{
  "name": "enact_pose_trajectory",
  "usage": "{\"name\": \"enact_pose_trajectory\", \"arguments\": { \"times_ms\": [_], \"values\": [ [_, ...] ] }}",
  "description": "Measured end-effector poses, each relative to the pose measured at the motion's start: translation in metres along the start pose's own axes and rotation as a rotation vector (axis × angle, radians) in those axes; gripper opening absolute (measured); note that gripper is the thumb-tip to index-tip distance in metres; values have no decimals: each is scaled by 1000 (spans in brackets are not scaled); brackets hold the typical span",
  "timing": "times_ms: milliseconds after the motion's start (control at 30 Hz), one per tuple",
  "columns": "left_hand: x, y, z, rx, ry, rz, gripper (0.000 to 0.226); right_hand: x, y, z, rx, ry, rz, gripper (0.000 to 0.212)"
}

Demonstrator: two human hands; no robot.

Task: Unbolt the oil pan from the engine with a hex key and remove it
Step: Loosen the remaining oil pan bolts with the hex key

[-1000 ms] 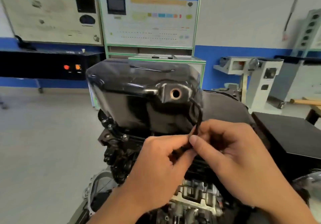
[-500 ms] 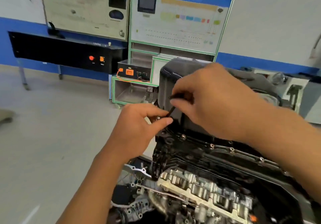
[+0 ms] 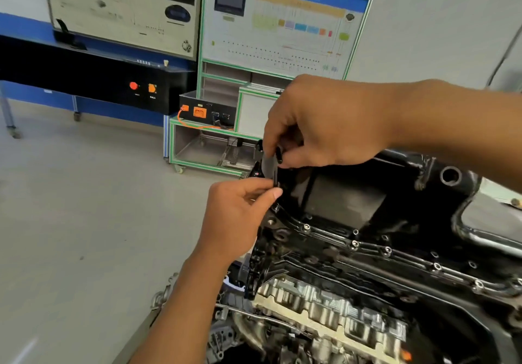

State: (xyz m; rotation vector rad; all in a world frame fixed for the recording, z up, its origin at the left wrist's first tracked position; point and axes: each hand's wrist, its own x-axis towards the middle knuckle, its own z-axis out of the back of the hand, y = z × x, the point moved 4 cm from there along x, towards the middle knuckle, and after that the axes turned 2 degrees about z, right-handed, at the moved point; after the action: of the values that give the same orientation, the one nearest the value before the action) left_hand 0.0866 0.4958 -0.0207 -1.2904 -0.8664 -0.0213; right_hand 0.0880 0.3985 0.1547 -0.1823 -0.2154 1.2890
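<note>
Hex key (image 3: 275, 176) is held nearly upright at the near-left corner of the oil pan (image 3: 353, 197), shared between both hands. Its upper end is pinched by the grip of the right hand (image 3: 324, 126), whose fingers are curled down over the bend of the tool. Its lower part is pinched between the thumb and forefinger of the left hand (image 3: 240, 217), just above the pan's edge. Whether the tip is seated in a bolt cannot be told (the fingers cover it).

The oil pan, black and glossy, is seated on top of the engine (image 3: 324, 310). A row of bolts (image 3: 355, 243) is seen along its near edge, and a round drain hole (image 3: 450, 175) is seen on its right side. Bare pale metal of the engine is exposed lower down.

Behind, a green-framed display board (image 3: 282, 25) and a black cabinet (image 3: 84, 81) with orange buttons (image 3: 152, 88) are stood on the grey floor (image 3: 70, 208).
</note>
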Motion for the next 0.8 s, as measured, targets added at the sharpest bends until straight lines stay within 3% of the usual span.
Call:
{"name": "enact_pose_trajectory", "arguments": {
  "times_ms": [167,300,400,567,800],
  "values": [
    [2,0,-4,-5,-35,-62,27,-14,-8,-9,81,-83,78,30],
    [2,-4,-3,36,-32,-79,37,-25,-14,-18,79,-207,153,24],
    [2,-5,-4,80,-21,-100,35,-29,-22,-21,-20,-274,76,31],
    [0,-7,-5,100,-21,-87,18,-35,-19,-24,-106,-222,-7,19],
    [-7,-21,-6,168,130,-179,19,-37,-6,-29,-112,-129,29,16]
  ]
}}
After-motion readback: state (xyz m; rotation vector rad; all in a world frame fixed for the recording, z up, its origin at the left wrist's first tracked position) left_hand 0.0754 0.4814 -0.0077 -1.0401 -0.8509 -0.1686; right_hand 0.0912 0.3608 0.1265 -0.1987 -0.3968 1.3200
